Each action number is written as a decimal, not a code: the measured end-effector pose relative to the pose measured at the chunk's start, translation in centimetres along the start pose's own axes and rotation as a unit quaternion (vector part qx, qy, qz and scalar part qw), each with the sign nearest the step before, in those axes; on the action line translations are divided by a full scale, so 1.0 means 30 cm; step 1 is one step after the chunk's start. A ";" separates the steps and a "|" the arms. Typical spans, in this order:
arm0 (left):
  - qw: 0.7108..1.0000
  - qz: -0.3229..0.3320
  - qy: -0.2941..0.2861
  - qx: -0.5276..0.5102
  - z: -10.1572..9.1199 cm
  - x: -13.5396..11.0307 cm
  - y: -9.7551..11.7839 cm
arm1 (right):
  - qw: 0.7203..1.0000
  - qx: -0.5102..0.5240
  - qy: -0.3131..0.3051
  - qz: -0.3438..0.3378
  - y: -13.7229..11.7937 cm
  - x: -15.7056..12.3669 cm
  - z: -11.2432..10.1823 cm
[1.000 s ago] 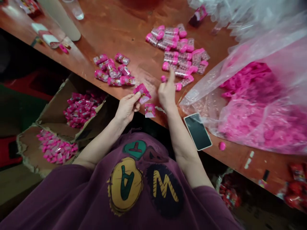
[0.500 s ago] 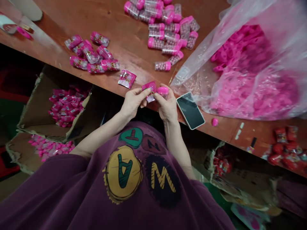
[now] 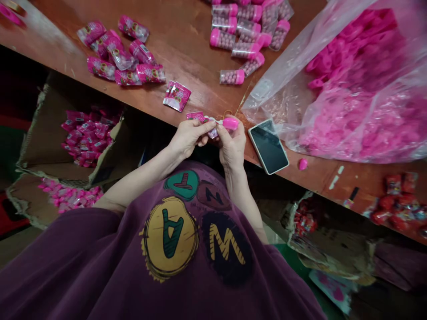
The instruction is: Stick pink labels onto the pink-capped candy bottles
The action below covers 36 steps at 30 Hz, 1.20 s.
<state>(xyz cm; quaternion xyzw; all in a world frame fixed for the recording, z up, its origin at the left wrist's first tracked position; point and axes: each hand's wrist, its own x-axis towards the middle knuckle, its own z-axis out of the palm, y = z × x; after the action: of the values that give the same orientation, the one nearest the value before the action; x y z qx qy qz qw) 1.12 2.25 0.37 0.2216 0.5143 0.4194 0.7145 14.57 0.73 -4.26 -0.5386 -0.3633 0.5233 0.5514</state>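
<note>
At the table's front edge my left hand [image 3: 187, 138] pinches a pink printed wrapper sleeve [image 3: 195, 116] between thumb and fingers. Close beside it, my right hand [image 3: 231, 144] is closed around a small candy bottle with a pink cap [image 3: 230, 123]. The sleeve's opening meets the fingers of both hands; how far the bottle is inside it, I cannot tell. A small stack of flat pink sleeves [image 3: 177, 96] lies just beyond my left hand. Farther off are several loose candy bottles [image 3: 231, 77] with pink beads inside.
Wrapped bottles [image 3: 125, 58] lie in a pile at left. A phone [image 3: 268, 146] rests right of my hands, near a pink cap [image 3: 303, 164]. A big plastic bag of pink parts [image 3: 363, 120] covers the right. Below the edge stands a carton [image 3: 40, 146] holding pink packs.
The pink sleeve has turned from facing up to nearly edge-on between my fingers. Both hands stay close together. The whole view has shifted slightly, with the table's far part moving up.
</note>
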 end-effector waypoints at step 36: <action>0.996 -0.046 -0.078 0.024 0.001 -0.009 0.002 | 0.997 -0.008 -0.065 0.030 -0.016 -0.098 -0.013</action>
<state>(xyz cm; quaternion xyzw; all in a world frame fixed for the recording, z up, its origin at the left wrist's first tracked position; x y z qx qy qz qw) 1.10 2.07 0.58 0.2468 0.4764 0.3556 0.7654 14.46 -2.15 -3.37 -0.5184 -0.3863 0.5708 0.5062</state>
